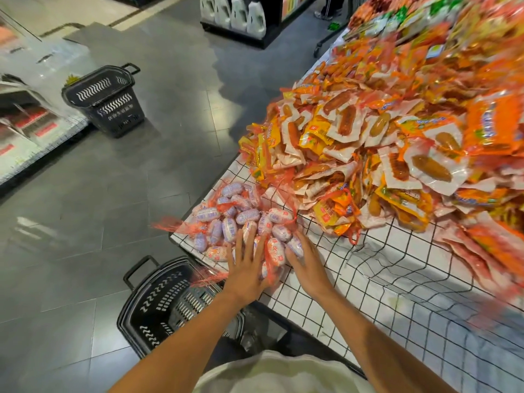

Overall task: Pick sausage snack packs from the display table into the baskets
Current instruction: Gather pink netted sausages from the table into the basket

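Display table (pixel 397 279), grid-clothed, carries heaped orange sausage packs (pixel 382 131); at its near corner I press my left hand (pixel 245 272) and right hand (pixel 307 263), fingers straight, onto red-netted sausage snack packs (pixel 241 219). Below that corner stands a black basket (pixel 158 302).

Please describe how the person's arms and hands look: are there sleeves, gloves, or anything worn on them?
The left hand and right hand are bare, with no gloves, rings, watch or bracelets visible. Both forearms are uncovered as far as the frame shows; no sleeves reach them. A light, off-white shirt shows at the bottom edge.
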`<state>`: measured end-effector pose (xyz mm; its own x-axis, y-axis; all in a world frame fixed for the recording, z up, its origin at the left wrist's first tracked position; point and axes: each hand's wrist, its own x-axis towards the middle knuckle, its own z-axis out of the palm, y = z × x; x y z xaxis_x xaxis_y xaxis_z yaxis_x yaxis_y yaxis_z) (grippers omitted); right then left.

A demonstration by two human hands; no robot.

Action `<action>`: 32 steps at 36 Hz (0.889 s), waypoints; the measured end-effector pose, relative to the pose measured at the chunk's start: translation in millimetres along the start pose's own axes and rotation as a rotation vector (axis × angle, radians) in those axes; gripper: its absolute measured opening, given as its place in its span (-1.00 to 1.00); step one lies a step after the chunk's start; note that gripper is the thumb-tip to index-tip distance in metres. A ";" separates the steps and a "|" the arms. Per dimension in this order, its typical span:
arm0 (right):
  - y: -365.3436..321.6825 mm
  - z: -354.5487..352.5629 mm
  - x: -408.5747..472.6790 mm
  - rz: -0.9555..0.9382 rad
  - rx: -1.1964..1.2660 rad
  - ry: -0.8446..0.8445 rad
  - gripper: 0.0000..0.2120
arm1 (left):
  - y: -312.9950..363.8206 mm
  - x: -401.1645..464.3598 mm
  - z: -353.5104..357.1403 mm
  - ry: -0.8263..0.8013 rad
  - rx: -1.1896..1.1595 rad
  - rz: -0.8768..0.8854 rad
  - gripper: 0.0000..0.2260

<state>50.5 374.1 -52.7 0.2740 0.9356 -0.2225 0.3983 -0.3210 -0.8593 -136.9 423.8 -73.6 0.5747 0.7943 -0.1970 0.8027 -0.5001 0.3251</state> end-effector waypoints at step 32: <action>10.4 -82.2 -165.1 0.232 -0.303 -0.320 -0.42 | -21.2 -92.9 -53.8 -0.420 -0.129 0.163 -0.54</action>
<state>81.4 204.2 13.0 0.1219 0.8172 -0.5633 0.6082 -0.5100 -0.6083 -215.9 379.2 -12.4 0.7280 0.4870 -0.4825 0.6852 -0.5390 0.4898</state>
